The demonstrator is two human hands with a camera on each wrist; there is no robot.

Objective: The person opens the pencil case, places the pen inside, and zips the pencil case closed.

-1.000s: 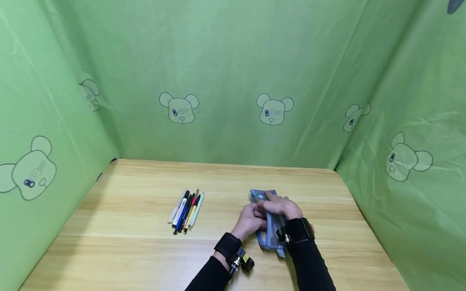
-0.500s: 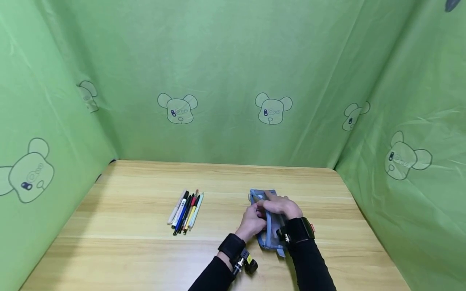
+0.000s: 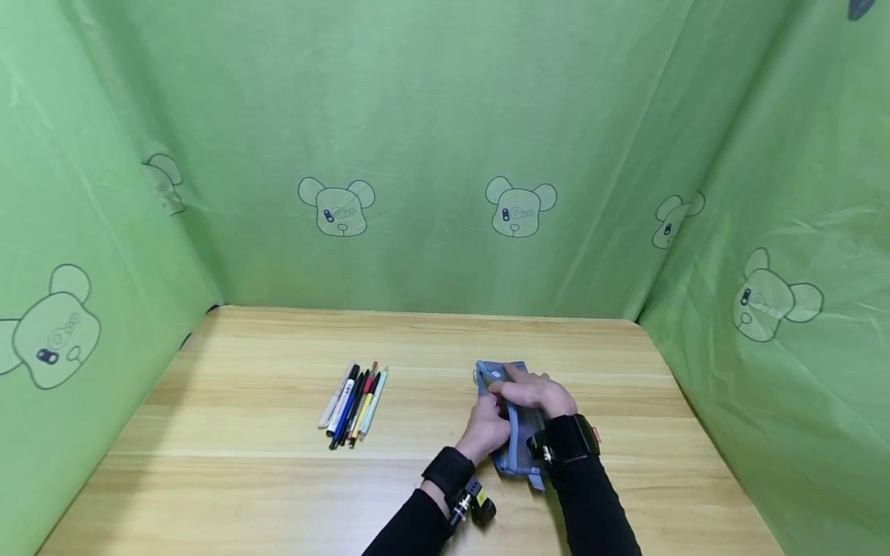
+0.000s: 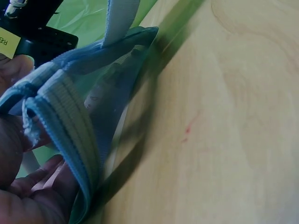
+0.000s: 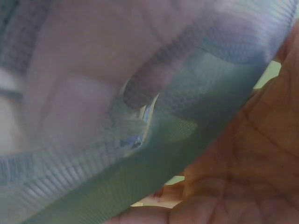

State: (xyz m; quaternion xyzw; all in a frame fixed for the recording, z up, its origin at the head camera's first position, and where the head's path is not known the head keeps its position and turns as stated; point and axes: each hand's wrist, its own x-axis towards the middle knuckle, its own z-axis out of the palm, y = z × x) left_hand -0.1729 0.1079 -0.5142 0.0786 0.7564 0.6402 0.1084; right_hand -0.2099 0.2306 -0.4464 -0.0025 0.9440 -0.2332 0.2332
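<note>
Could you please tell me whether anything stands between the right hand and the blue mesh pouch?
Nothing visible does: the right hand touches the blue mesh pouch directly, while the left hand also touches it.

The head camera looks forward and down, wide and well back, over the pale wood-grain tabletop [image 3: 243, 386] to the green bear-printed fabric backdrop [image 3: 431, 100]. The left-wrist camera faces the blue-trimmed translucent mesh pouch [image 4: 105, 102] and tabletop from close by; the right-wrist one looks at the pouch from nearer still. All three share the pouch.
</note>
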